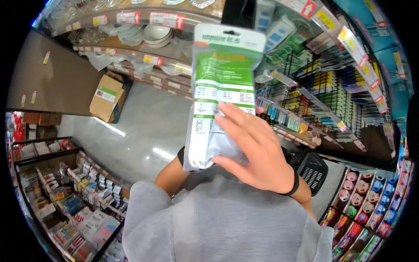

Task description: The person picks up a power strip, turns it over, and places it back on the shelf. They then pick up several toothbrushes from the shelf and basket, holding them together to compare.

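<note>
Shirt (pixel 244 227), grey: nearest, on the person.
Right hand (pixel 257 150): fingers extended and slightly parted, thumb well away from them, laid against the front of the package (pixel 224 76).
Package, one: clear plastic, green-and-white print, white header (pixel 229 40) at its far end; directly before the chest, under the right fingers; fine print illegible.
Left hand: largely hidden behind the package, its hold cannot be told; left forearm (pixel 170 177) visible by the package's lower left corner.
Basket (pixel 313 170), black: past the right wrist, partly covered.
Box (pixel 106 98), cardboard: on the grey floor (pixel 148 115), farther off.
Bowls (pixel 156 36), white, stacked: on a shelf (pixel 135 56) beyond; upper shelving cut off by the frame.
</note>
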`<state>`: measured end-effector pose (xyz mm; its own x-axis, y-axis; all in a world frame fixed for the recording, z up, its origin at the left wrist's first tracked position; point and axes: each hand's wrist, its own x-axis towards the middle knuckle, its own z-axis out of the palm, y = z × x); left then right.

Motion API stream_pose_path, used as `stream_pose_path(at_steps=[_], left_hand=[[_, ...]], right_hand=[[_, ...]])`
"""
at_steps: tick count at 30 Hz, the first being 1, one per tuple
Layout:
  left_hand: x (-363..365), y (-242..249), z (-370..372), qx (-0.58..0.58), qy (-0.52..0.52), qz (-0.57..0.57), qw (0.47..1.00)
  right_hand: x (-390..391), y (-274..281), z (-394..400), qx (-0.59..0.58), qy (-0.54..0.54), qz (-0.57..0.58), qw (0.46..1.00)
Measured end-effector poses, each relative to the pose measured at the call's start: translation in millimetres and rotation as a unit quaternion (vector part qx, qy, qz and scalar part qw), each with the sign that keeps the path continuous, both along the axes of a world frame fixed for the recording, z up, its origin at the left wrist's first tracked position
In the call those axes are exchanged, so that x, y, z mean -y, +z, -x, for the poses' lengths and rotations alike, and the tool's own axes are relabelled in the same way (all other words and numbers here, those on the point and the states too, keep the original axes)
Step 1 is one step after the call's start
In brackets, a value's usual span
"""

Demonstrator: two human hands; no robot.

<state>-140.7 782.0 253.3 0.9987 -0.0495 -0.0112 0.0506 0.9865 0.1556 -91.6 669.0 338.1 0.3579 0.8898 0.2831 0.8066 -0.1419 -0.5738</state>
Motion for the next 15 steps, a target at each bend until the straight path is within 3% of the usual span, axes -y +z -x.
stream_pose_path(at_steps=[6, 7, 15], left_hand=[[-13.5, -17.7, -2.8, 0.009, -0.086, 0.092, 0.992], [-13.9, -13.3, -3.0, 0.042, -0.089, 0.098, 0.990], [-12.9, -8.6, -1.6, -0.013, -0.140, 0.120, 0.983]], right_hand=[[-2.1, -4.0, 8.8, 0.043, 0.066, 0.050, 0.996], [-1.7, -5.7, 9.8, 0.058, 0.067, 0.054, 0.995], [6.7, -25.9, 17.7, 0.218, 0.042, 0.057, 0.973]])
